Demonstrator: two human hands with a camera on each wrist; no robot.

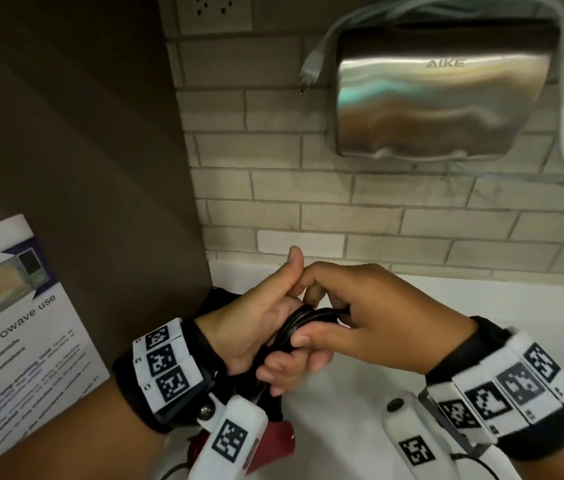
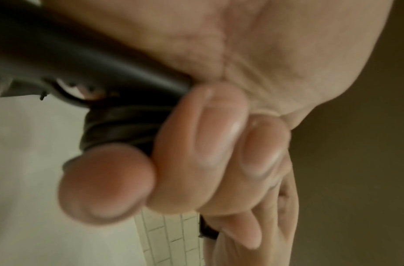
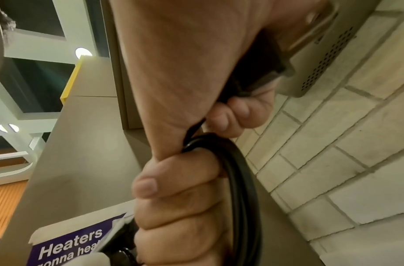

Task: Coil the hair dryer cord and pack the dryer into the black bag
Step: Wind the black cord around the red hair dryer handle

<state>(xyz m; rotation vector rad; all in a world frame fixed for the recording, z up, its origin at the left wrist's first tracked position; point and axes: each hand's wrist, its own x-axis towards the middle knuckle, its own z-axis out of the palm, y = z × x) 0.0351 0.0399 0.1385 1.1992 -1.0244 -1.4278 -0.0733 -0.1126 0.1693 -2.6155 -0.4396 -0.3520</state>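
Both hands meet over the white counter (image 1: 464,306), low in the middle of the head view. My left hand (image 1: 260,323) grips a bundle of black hair dryer cord (image 1: 303,318) wound in several loops, fingers curled under it and thumb raised. The left wrist view shows those loops (image 2: 121,129) beside a black dryer handle (image 2: 86,61) lying across the palm. My right hand (image 1: 360,317) pinches the cord from the right, thumb laid over the loops (image 3: 242,189). Something dark (image 1: 220,299) behind the left wrist is too hidden to tell if it is the black bag.
A steel hand dryer (image 1: 440,98) hangs on the brick wall, its grey plug (image 1: 311,69) dangling unplugged below a wall socket (image 1: 213,10). A microwave notice (image 1: 14,323) is stuck on the brown panel at left. A maroon piece (image 1: 275,441) shows under the left wrist.
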